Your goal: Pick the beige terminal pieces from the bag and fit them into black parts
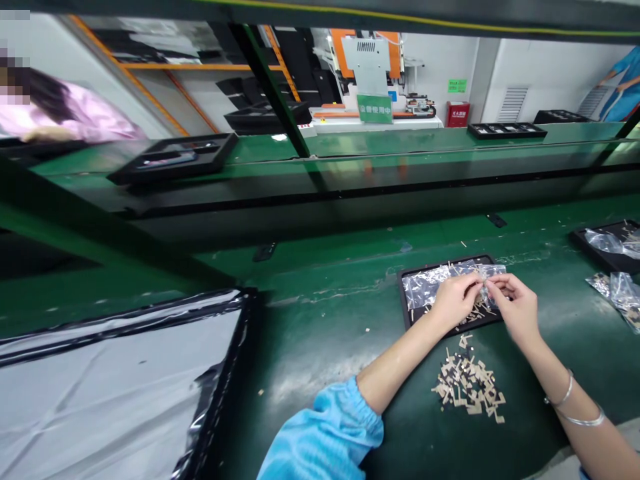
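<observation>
The green workbench [310, 313] stretches before you, with a large grey sheet in a black frame [115, 387] at your left. Beyond the bench, a conveyor belt [350, 157] carries a black tray [173, 158], and a person in pink [65, 113] sits at its far side. Your forearms reach in from the lower right and converge over a small black tray [407, 313] lined with a clear plastic bag [427, 283]. Your left hand [453, 300], sleeve pushed back, and your right hand [517, 307], bracelets on its wrist, meet fingertip to fingertip, both pinched shut on one small tan piece [484, 283] above the tray. Just nearer you lies a heap of tan pieces [470, 387] on the bench.
</observation>
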`<state>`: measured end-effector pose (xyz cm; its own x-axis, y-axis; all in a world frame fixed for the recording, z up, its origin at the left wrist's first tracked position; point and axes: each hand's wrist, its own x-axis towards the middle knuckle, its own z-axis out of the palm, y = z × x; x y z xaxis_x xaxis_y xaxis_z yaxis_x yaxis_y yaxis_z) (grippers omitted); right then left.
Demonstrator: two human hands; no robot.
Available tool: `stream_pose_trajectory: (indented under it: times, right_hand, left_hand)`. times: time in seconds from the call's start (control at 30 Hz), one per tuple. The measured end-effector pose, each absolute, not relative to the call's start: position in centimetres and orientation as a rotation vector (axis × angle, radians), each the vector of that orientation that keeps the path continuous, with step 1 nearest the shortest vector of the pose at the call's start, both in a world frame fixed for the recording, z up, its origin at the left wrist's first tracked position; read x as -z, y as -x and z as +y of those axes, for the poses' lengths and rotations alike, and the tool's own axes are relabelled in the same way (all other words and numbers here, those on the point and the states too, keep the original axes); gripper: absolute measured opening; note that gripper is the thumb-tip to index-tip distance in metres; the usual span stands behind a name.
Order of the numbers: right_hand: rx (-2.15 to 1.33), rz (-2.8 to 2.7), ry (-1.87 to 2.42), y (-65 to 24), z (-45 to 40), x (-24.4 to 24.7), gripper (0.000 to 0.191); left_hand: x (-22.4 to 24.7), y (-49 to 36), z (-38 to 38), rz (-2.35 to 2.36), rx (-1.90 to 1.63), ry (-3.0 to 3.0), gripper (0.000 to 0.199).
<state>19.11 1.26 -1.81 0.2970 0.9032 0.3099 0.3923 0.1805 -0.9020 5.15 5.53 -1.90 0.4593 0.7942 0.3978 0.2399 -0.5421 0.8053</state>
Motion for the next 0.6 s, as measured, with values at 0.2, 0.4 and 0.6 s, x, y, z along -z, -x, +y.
stream_pose_trajectory:
  times: [0.2, 0.4, 0.6]
  right_hand:
    - [-0.097, -1.606, 1.388, -18.97, 1.01, 1.18, 0.011]
    - [0.086, -1.677, 1.337, -18.70, 1.08, 1.20, 0.011]
    - [0.077, -1.690, 1.323, -18.81, 1.32, 1.71, 0.010]
  left_hand:
    - [2.52, -5.21, 5.37, 0.909, -1.023, -2.217, 0.018]
    - [2.39, -5.07, 5.48, 0.872, -1.060, -2.189, 0.018]
    - [2.40, -5.03, 5.48, 0.927, -1.010, -2.140, 0.017]
